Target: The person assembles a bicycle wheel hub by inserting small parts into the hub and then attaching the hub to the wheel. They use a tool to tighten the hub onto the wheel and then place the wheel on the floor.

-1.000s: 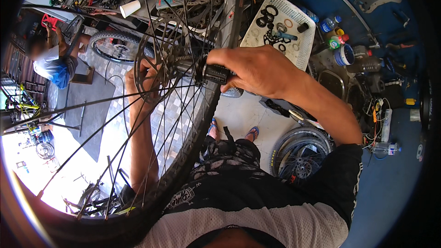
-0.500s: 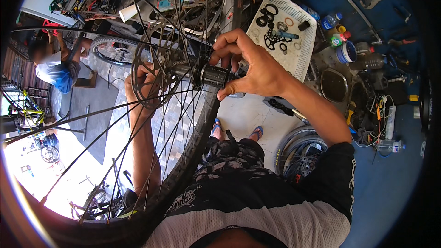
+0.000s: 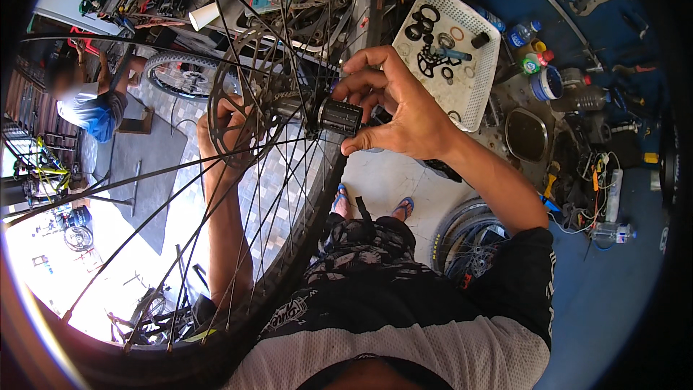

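A bicycle wheel with black spokes and a black tyre [image 3: 299, 245] stands before me, its hub [image 3: 292, 110] level with my hands. My right hand [image 3: 411, 112] curls round the black splined freehub body [image 3: 339, 118], thumb below and fingers above. Behind the perforated disc rotor [image 3: 221, 137] on the hub's other side is my left hand [image 3: 225, 119]. Its fingers are bent in at the hub's end, partly hidden by rotor and spokes.
A white perforated tray [image 3: 485, 76] with rings and small parts lies on the cluttered bench, beside bottles [image 3: 523, 32] and a metal dish [image 3: 525, 133]. More wheels [image 3: 469, 238] lean by my right side. At far left another person [image 3: 90, 105] sits near a bicycle wheel [image 3: 184, 76].
My right hand's fingers have shifted slightly on the freehub body, showing more of its outer end. The left hand stays at the rotor side.
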Demonstrator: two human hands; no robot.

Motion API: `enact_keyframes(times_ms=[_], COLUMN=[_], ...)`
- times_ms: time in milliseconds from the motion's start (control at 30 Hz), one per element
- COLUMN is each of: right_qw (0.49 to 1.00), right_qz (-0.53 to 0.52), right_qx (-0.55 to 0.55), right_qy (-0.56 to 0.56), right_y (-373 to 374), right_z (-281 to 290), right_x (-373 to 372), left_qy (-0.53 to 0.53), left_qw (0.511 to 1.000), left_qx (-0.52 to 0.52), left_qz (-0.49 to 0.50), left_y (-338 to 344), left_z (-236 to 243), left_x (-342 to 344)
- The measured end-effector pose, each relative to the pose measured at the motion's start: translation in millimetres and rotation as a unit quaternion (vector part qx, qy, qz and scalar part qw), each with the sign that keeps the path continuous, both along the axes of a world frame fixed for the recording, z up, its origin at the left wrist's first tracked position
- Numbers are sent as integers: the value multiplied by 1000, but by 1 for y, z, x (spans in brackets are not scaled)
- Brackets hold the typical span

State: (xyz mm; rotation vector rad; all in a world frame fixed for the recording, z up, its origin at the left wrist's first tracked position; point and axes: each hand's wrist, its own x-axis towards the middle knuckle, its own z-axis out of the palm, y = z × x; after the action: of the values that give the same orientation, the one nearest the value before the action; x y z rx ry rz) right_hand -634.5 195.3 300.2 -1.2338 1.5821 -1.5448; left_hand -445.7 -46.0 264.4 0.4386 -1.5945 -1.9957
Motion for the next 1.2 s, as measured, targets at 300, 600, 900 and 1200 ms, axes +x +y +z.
enact_keyframes(times_ms=[300, 600, 900, 1200], right_qw=[998, 978, 955, 851], right_qz=[-6, 1, 47, 40], right_qx=[-12, -19, -13, -115], right_qy=[55, 208, 294, 512], right_y=[-2, -1, -4, -10], right_z=[13, 28, 33, 34], right_x=[0, -4, -9, -10], left_qy=[0, 8, -7, 5], left_qw=[1000, 999, 1000, 999], left_qx=[16, 35, 16, 43], left_qz=[-9, -7, 1, -18], left_y=[-1, 1, -5, -5], left_z=[1, 2, -3, -1], left_x=[0, 0, 2, 2])
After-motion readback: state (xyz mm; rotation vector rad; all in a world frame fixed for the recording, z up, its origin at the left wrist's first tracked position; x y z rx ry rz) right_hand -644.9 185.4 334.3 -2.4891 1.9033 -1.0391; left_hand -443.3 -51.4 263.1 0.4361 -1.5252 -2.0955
